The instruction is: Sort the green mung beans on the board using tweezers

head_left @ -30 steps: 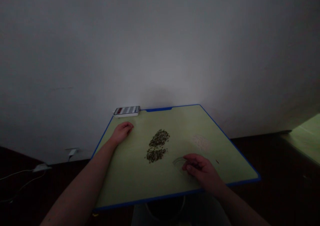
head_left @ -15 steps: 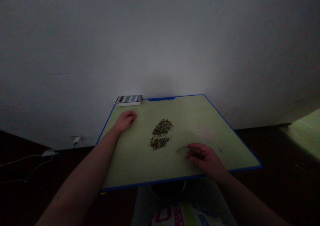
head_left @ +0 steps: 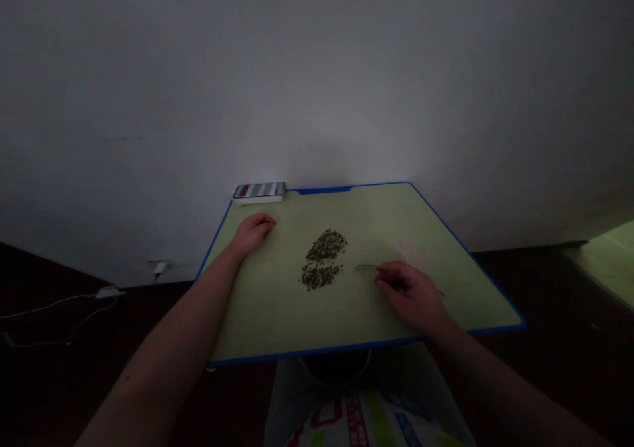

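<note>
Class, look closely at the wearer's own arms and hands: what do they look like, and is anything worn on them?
The left hand and right hand are bare, as are the left forearm and right forearm; no sleeves, gloves or wristbands show. The left forearm bears a small dark spot. The picture is too dim for finer detail.

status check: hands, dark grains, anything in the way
Left hand curled on table. Right hand pinching clear strip. Dark grains in two clumps between hands. Nothing seen between strip and grains.
</note>
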A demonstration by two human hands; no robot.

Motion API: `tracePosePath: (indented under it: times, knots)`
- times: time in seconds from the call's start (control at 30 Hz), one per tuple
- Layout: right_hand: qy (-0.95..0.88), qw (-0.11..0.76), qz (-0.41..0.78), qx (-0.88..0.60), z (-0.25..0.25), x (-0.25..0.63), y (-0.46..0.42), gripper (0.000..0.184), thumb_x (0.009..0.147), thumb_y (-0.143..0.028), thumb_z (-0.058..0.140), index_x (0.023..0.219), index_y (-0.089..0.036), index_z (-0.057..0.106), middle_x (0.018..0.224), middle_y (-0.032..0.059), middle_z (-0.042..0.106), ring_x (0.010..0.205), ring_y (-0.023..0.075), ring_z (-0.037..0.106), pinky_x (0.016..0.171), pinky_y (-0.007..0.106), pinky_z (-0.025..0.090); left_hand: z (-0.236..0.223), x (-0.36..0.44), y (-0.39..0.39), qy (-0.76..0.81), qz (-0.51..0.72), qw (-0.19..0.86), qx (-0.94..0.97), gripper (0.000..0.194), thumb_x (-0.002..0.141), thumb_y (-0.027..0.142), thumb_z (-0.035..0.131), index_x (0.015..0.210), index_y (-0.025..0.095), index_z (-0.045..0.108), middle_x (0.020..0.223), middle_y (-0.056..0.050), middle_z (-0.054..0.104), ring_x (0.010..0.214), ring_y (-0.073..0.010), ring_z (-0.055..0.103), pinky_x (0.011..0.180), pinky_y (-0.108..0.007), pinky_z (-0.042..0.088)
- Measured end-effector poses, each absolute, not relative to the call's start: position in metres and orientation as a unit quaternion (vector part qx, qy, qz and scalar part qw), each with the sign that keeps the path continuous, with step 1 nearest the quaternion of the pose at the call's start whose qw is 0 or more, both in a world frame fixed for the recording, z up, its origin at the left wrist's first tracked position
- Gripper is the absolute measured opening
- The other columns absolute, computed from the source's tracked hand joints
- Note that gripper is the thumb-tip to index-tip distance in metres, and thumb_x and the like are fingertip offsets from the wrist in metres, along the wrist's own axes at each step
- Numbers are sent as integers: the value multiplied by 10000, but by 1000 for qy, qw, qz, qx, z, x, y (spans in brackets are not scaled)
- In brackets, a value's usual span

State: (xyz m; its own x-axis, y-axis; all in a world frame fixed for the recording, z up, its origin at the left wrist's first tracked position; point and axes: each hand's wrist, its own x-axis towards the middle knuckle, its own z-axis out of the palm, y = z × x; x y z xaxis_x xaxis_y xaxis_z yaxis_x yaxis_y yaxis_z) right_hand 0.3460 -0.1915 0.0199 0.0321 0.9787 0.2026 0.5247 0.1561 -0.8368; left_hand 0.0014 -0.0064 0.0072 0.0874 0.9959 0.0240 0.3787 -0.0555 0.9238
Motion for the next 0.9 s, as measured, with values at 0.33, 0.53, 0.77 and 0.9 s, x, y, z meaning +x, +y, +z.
tracePosePath:
  times: [0.33,0.53,0.77,0.9]
  knots:
    - [-892,214,-37,-397,6,308,-225,330,834,-79,488,1079,-139,701,1020,125,725,829,230,626,761,369,528,2,-2,-4,550,368,398,636,195,623,299,556,765,178,612,498,55,434,474,-104,373,487,-238,270]
    - [-889,145,-35,-432,3,291,-223,326,836,-62,546,1135,-116,663,1118,126,695,916,222,616,832,348,516,3,0,-5,558,363,395,634,217,612,300,549,771,167,613,521,54,455,486,-99,384,498,-242,281]
    - [-886,115,-9,-450,8,278,-213,320,854,-71,561,1167,-82,628,1121,153,676,950,235,609,842,359,514,2,-2,-3,554,364,388,640,219,608,300,544,766,165,612,520,56,453,487,-97,380,498,-247,281]
    - [-868,90,27,-487,9,273,-210,348,870,-58,508,1204,-84,602,1134,166,661,959,244,619,826,376,520,0,-4,-1,558,362,386,639,225,608,299,545,773,163,615,534,50,470,492,-99,396,493,-246,285]
